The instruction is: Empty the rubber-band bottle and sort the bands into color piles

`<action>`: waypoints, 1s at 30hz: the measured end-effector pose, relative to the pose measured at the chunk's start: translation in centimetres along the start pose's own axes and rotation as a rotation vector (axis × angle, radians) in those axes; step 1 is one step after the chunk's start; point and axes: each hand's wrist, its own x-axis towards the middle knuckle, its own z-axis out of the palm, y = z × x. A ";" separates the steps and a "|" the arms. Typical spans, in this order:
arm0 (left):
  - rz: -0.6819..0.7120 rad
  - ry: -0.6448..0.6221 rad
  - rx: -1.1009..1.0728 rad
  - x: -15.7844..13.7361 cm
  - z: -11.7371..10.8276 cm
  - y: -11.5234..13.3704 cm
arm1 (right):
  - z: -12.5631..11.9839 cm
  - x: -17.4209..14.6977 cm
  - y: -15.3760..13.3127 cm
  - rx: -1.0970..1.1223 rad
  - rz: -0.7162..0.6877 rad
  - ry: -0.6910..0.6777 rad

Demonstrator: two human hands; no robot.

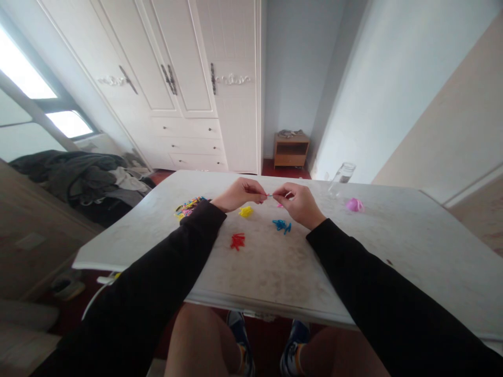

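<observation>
My left hand and my right hand meet fingertip to fingertip above the table, both pinched closed. A tiny red strip shows at the left fingertips, and a bluish strip runs to the right ones; whether they are joined I cannot tell. Below lie small heaps of thin, short coloured strips: yellow, red and blue. A pink heap is partly hidden behind my right hand. Beside my left wrist is a mixed-colour pile, partly covered by the sleeve.
The pale table spans the view before me. On its far right stand a clear glass jar and a pinkish-purple bundle. Dark clothes are heaped at the left. Beyond are a white wardrobe and a small wooden nightstand.
</observation>
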 end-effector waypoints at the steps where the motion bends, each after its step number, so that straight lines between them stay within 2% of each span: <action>1: 0.002 0.008 0.002 0.0 0.0 0.0 | -0.1 0.0 0.0 -0.007 0.003 0.003; 4: -0.001 0.028 0.002 0.0 -0.2 -0.1 | -0.5 0.2 0.0 -0.026 0.011 -0.009; 6: -0.012 0.032 0.005 0.0 -0.2 -0.1 | -1.0 0.3 0.1 -0.032 0.016 -0.063; 12: -0.038 0.025 0.021 0.0 0.0 -0.2 | -2.9 0.6 0.4 -0.008 0.064 -0.427; 14: -0.040 0.019 0.030 0.0 0.0 -0.2 | -3.4 0.6 0.4 0.014 0.080 -0.502; 22: -0.041 -0.015 0.037 -0.1 0.1 -0.4 | -4.0 0.6 0.3 0.083 0.083 -0.636; 30: -0.054 -0.029 0.019 -0.2 0.3 -0.2 | -4.4 0.7 0.6 -0.019 0.074 -0.698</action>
